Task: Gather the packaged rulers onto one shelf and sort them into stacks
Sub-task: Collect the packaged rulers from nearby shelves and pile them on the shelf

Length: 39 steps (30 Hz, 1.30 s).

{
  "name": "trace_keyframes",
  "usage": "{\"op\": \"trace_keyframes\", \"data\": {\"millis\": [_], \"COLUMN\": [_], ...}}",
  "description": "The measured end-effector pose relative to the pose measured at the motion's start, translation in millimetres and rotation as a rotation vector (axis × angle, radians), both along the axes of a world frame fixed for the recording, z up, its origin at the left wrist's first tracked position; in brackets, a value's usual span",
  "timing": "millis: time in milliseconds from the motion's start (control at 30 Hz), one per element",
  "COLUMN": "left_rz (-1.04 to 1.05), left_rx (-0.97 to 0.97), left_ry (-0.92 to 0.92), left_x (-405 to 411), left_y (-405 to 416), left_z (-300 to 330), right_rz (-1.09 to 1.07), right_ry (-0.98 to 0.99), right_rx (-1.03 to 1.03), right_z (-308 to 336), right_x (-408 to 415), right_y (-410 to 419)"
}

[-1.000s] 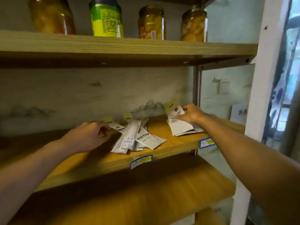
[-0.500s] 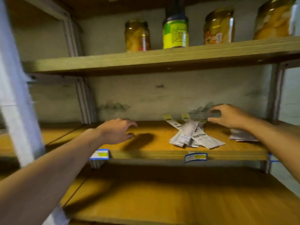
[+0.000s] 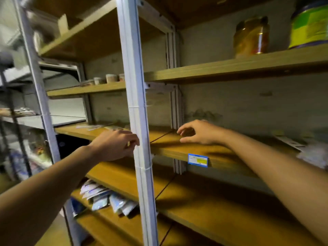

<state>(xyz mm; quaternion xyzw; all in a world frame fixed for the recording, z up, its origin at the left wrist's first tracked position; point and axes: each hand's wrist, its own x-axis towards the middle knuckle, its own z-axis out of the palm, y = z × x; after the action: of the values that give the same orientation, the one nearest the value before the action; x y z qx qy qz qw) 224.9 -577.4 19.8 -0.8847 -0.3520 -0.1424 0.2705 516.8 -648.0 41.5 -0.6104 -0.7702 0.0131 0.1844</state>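
A few packaged rulers (image 3: 96,126) lie flat at the back of the left bay's middle shelf (image 3: 177,150). The pile of packaged rulers (image 3: 291,142) shows blurred at the far right of the same shelf level. My left hand (image 3: 115,145) hovers in front of the white upright post (image 3: 140,139), fingers loosely curled, holding nothing. Over the shelf to the right of the post, my right hand (image 3: 198,133) hangs with relaxed, empty fingers.
Glass jars (image 3: 251,35) and a green-labelled jar (image 3: 309,25) stand on the upper shelf. Several plastic packets (image 3: 106,197) lie on a lower shelf in the left bay. A blue price tag (image 3: 197,160) is fixed to the shelf edge. Small jars (image 3: 106,79) sit far left.
The view has swung left from the ruler pile to the left bay. Both hands have moved left, away from the pile, and neither holds anything.
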Motion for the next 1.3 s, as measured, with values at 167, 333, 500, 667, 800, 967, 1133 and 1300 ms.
{"op": "trace_keyframes", "data": {"millis": [167,333,500,667,800,967,1133,1300], "left_rz": [0.152,0.247,0.361,0.390,0.278,0.149,0.149,0.221], "left_rx": [-0.039,-0.135,-0.191,-0.275,-0.258,-0.139,-0.183,-0.247], "left_ry": [0.029,-0.053,-0.013,-0.128,-0.168,-0.246,-0.200,-0.264], "left_x": [-99,-198,-280,-319,-332,-336,-334,-333], "left_y": [45,95,140,193,244,304,375,447], "left_z": [-19,-36,-42,-54,-67,-64,-43,-32], "right_rz": [0.147,0.220,0.157,0.066,-0.014,-0.044,-0.129,-0.244], "right_ry": [0.084,0.045,-0.052,-0.089,-0.072,0.005,0.135,0.103], "right_rx": [0.031,-0.043,-0.066,-0.031,-0.031,0.049,0.110,0.040], "right_z": [0,-1,-13,-30,-38,-43,-41,-36], "right_x": [-105,-199,-268,-299,-310,-328,-323,-304], "right_y": [32,78,144,192,243,313,399,468]}}
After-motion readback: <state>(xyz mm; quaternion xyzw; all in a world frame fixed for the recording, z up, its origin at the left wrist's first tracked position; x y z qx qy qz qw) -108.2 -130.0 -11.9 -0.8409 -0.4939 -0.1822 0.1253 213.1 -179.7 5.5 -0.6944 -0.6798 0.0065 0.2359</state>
